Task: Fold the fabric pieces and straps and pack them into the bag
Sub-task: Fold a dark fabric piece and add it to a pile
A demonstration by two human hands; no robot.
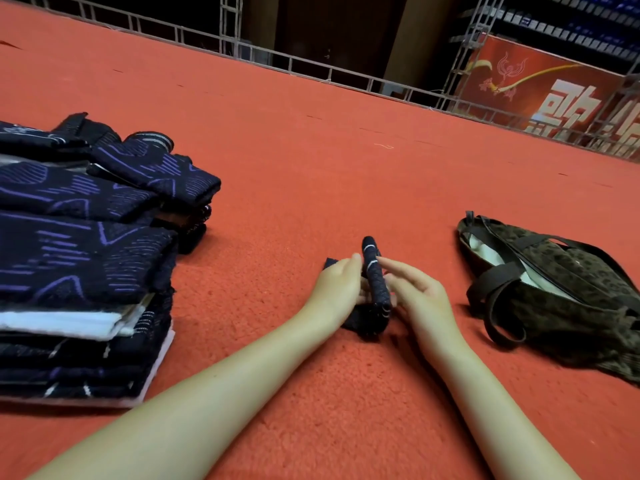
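Note:
A dark navy strap [375,278] with thin white stripes stands on edge on the red carpet, folded over itself. My left hand [337,284] grips it from the left, thumb on its upper part. My right hand [417,291] holds it from the right, the forefinger touching near its top. The strap's lower end [363,323] lies bunched on the carpet between my wrists. A dark leopard-print bag [561,299] with black handles lies open on its side to the right, pale lining showing.
A tall stack of folded navy fabric pieces [79,244] with purple line patterns fills the left. Red carpet [329,161] stretches ahead to a metal railing [311,64]. A red banner [547,95] stands at the far right.

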